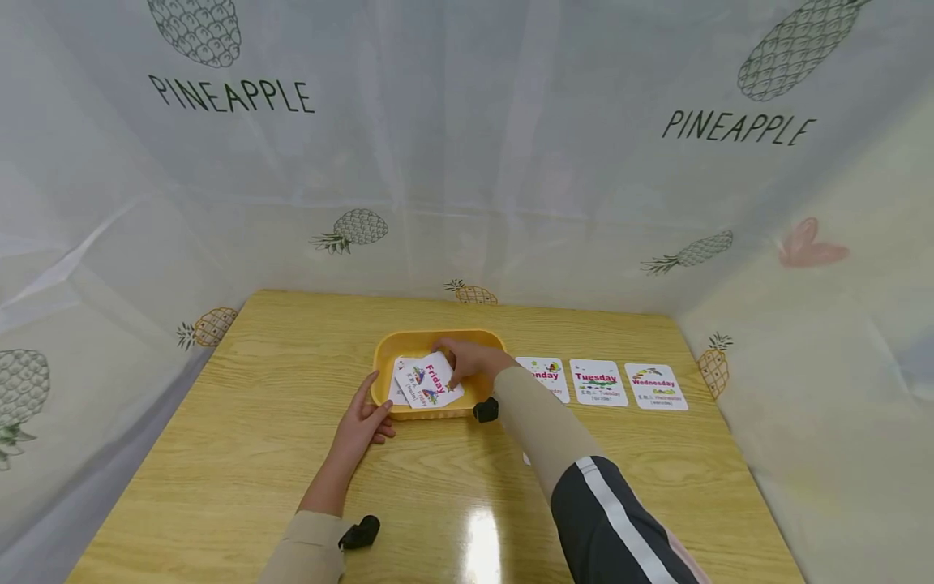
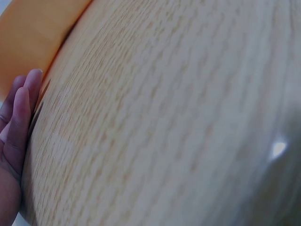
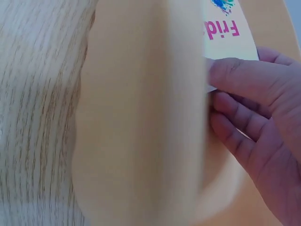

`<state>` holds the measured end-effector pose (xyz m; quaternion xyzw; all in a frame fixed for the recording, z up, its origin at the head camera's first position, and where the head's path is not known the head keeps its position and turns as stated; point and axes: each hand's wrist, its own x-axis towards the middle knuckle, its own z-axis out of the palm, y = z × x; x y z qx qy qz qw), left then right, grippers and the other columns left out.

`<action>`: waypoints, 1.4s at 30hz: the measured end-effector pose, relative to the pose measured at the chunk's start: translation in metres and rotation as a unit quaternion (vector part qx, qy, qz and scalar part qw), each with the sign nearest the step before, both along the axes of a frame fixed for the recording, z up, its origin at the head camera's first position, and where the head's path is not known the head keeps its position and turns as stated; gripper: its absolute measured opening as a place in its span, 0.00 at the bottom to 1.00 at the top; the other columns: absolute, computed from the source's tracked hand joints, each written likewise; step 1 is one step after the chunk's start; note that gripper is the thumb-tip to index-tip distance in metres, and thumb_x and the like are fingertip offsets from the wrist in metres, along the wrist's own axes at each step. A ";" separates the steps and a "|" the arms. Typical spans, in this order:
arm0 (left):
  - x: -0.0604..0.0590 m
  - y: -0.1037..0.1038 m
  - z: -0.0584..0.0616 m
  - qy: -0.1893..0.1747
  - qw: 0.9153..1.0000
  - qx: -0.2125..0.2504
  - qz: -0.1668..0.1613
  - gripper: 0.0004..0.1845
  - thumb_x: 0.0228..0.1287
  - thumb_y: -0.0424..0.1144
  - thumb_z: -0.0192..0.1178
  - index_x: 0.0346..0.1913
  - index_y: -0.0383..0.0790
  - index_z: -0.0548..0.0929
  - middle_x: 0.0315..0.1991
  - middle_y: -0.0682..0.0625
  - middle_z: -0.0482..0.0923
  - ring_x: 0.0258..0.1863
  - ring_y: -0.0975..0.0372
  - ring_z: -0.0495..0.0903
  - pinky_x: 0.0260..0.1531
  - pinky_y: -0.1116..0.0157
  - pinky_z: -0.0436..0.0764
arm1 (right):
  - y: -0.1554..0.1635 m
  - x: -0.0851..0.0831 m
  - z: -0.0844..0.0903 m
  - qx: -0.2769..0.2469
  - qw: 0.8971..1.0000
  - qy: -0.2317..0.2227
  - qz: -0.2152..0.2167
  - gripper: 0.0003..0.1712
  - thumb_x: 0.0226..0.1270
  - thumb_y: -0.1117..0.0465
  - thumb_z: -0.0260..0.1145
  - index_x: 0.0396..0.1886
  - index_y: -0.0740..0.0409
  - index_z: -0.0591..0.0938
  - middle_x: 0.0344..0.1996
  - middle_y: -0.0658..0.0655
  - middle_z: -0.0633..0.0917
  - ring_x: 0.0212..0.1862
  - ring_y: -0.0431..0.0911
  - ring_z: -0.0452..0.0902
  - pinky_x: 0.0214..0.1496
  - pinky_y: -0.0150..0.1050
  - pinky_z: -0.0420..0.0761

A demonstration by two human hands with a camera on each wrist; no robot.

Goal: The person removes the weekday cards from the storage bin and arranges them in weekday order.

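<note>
A yellow plastic tray stands near the middle of the table. Inside it, my right hand pinches a white card printed "Friday", thumb on its face and fingers behind, as the right wrist view shows. The Friday card lies at a slant over another white card, mostly covered. My left hand rests against the tray's left end and front corner. In the left wrist view its fingers lie fairly straight beside the tray wall.
Right of the tray, cards reading "Monday", "Tuesday" and "Wednesday" lie in a row on the wooden table. My right sleeve partly covers the Monday card. A white pineapple-print sheet hangs behind and beside the table.
</note>
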<state>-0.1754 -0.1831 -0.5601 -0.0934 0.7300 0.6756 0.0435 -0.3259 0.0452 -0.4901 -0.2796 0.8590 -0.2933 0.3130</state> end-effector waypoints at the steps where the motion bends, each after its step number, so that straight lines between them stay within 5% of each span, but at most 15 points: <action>1: 0.000 0.000 0.000 0.000 1.000 -0.001 0.000 0.36 0.70 0.43 0.61 0.75 0.68 0.57 0.29 0.41 0.80 0.24 0.54 0.84 0.21 0.65 0.81 | 0.001 -0.001 -0.001 -0.010 1.000 -0.005 -0.004 0.41 0.55 0.72 0.74 0.68 0.55 0.67 0.38 0.59 0.76 0.38 0.47 0.68 0.42 0.36 0.73; 6: -0.001 0.001 -0.002 0.000 1.000 -0.006 -0.001 0.36 0.70 0.43 0.61 0.74 0.67 0.57 0.29 0.41 0.80 0.24 0.54 0.84 0.21 0.64 0.81 | 0.009 -0.005 -0.002 -0.052 0.998 -0.033 -0.012 0.40 0.56 0.75 0.72 0.68 0.57 0.68 0.26 0.55 0.72 0.28 0.45 0.65 0.32 0.34 0.70; 14: -0.002 0.002 -0.003 -0.011 1.000 -0.009 -0.001 0.36 0.71 0.42 0.60 0.74 0.68 0.57 0.29 0.41 0.80 0.24 0.55 0.84 0.21 0.64 0.82 | 0.021 -0.008 0.002 -0.086 0.992 -0.080 -0.052 0.39 0.58 0.76 0.69 0.69 0.53 0.71 0.25 0.55 0.74 0.27 0.47 0.66 0.34 0.37 0.75; 21: -0.004 0.001 -0.004 -0.012 1.000 -0.007 -0.003 0.36 0.70 0.43 0.60 0.75 0.67 0.57 0.31 0.40 0.80 0.25 0.54 0.84 0.23 0.64 0.82 | 0.031 -0.010 0.009 -0.080 0.993 -0.053 -0.068 0.36 0.59 0.74 0.70 0.68 0.52 0.74 0.27 0.56 0.82 0.26 0.45 0.71 0.36 0.35 0.77; 27: -0.004 0.002 -0.003 -0.014 1.000 -0.006 -0.002 0.36 0.70 0.43 0.60 0.75 0.67 0.57 0.31 0.40 0.80 0.25 0.54 0.84 0.22 0.64 0.82 | 0.040 -0.013 0.018 -0.099 0.991 -0.043 -0.082 0.23 0.61 0.71 0.70 0.57 0.58 0.83 0.23 0.56 0.83 0.26 0.46 0.76 0.43 0.44 0.82; 42: -0.002 0.003 0.002 -0.016 1.000 -0.015 -0.002 0.36 0.71 0.41 0.59 0.75 0.66 0.56 0.31 0.40 0.81 0.25 0.53 0.85 0.24 0.63 0.82 | 0.067 -0.010 0.032 -0.149 0.981 -0.070 -0.100 0.21 0.67 0.69 0.64 0.59 0.58 0.79 0.44 0.59 0.79 0.31 0.46 0.78 0.36 0.41 0.84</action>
